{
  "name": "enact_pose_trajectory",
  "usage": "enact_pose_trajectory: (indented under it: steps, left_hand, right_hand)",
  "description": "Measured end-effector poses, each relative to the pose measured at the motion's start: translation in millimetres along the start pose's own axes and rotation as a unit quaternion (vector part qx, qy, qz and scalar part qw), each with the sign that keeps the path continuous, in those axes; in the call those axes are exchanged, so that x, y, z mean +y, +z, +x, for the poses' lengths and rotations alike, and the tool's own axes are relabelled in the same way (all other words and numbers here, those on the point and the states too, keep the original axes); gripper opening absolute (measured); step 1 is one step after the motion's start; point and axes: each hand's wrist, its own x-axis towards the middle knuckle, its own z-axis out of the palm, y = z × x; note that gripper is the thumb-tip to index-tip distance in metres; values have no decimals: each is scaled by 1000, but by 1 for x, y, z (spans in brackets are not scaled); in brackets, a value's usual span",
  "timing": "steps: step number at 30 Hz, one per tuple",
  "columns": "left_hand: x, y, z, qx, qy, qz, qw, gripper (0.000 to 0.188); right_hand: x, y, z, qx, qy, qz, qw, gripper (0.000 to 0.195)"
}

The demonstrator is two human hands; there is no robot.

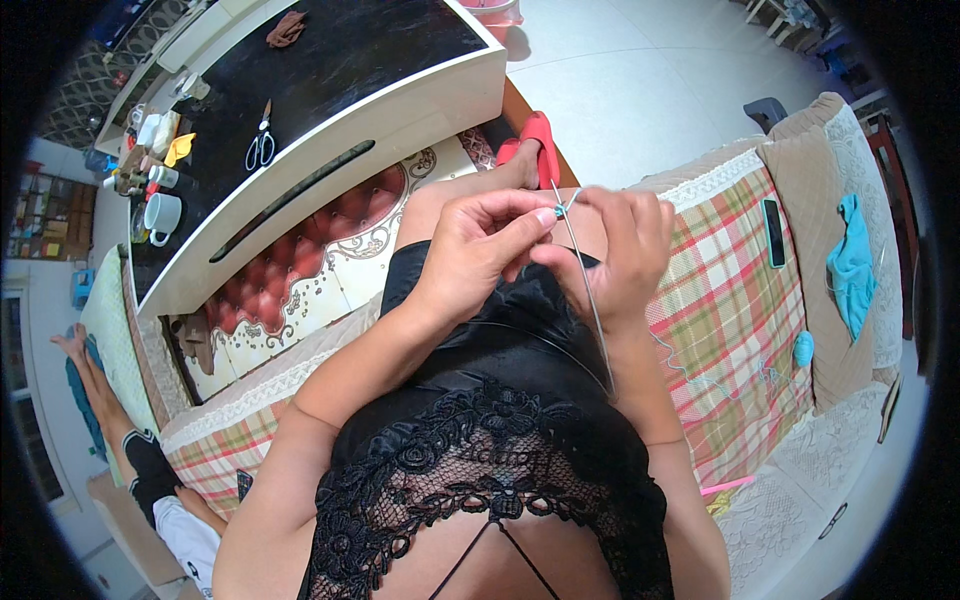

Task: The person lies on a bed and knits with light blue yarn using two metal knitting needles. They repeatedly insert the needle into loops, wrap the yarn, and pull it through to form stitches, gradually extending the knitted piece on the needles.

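Between my hands is a thin metal knitting needle (pixel 583 262), apparently a circular one, with a cable curving over my lap. A small bit of light blue knitting (pixel 559 211) sits near its upper tip. My left hand (pixel 480 251) pinches the stitches and needle between thumb and forefinger. My right hand (pixel 626 251), slightly blurred, has light blue yarn (pixel 574 196) at its raised forefinger; its thumb is beside the needle. Loose yarn trails over the plaid sofa cover (pixel 720 300) on the right, towards a small blue yarn ball (pixel 803 349).
A blue knitted piece (pixel 853 266) lies on the sofa's backrest, with a phone (pixel 772 232) nearby. On the black-topped table (pixel 337 67) are scissors (pixel 261 146), a white mug (pixel 163 216) and a brown cloth (pixel 286 29). Another person's legs (pixel 112 405) extend at the left.
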Motion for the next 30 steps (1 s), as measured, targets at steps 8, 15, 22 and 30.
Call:
enact_pose_trajectory:
  steps: [8,15,22,30]
  left_hand:
    - [1,0,-3,-3,-12,19,1000,15]
    - [7,2,1,29,45,-31,998,17]
    - [12,-4,0,6,11,-1,1000,17]
    - [5,-2,-1,-46,-41,-48,997,17]
  right_hand:
    - [5,4,0,14,39,158,987,58]
    - [1,-6,-6,55,50,140,987,21]
    - [13,1,-7,35,167,426,888,32]
    - [7,9,-12,26,213,544,811,55]
